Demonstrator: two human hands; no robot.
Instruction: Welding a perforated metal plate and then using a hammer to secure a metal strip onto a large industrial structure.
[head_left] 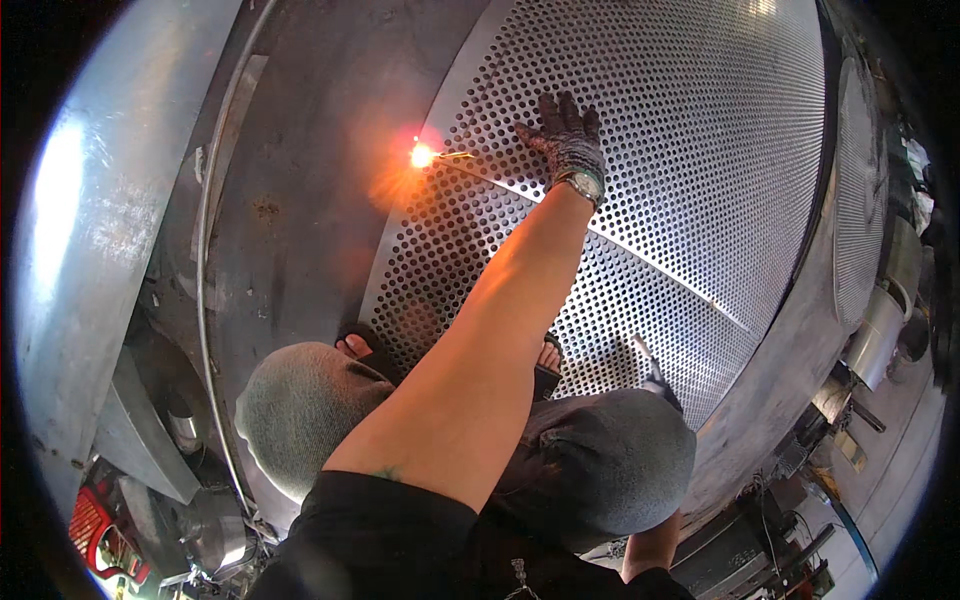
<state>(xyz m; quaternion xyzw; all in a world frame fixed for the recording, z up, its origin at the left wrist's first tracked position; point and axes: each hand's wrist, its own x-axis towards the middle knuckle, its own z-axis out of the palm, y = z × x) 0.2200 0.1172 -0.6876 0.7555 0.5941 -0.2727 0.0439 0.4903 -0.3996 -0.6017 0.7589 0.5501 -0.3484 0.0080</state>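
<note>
My left hand [568, 140], in a dark patterned glove, lies with fingers spread on a perforated metal sheet [690, 130]. Something round and pale is at its wrist. A straight seam [650, 262] runs across the perforated metal under my outstretched arm. At the seam's left end, a bright orange spark [422, 156] glows beside a thin wire-like piece [457, 155], to the left of the hand. Most of my right hand [662, 390] is hidden behind my right knee. From its dark glove a slender, pale-tipped tool [641, 348] sticks out over the sheet.
My knees [310, 415] are bent over the sheet. A long metal pipe or rod [207, 230] runs down the left, beside a large shiny metal panel [90, 200]. A red plastic basket [90, 525] stands at lower left. Metal cylinders [875, 335] and cables lie at the right.
</note>
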